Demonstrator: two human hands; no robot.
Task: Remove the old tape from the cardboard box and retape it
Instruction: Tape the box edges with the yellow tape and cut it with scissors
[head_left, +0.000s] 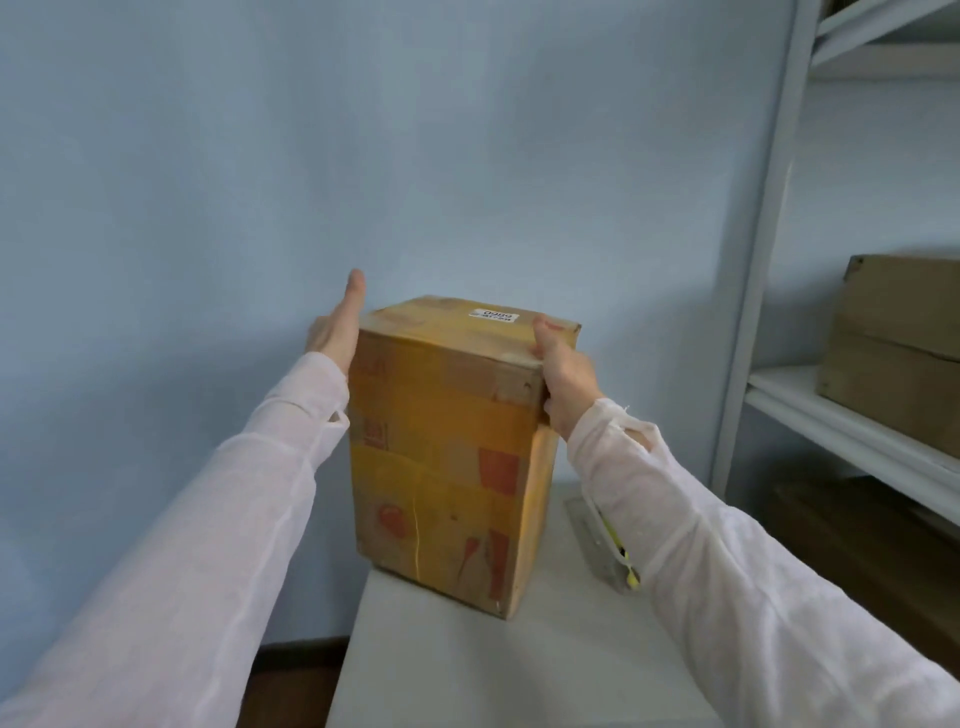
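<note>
A tall cardboard box (441, 457) stands upright on a white surface (467, 665), held between both hands. The left grip (332, 327) lies flat against the box's upper left side with its thumb straight and pointing up; its fingers are hidden behind the box. The right grip (563, 379) clasps the top right corner, thumb hooked over the top edge. A white label (494, 315) sits on the lid just left of that thumb. Level with the right grip, a band of brown tape (467, 382) crosses the front face. Well right of the right grip, a shelf (852, 431) carries more boxes (893, 353).
</note>
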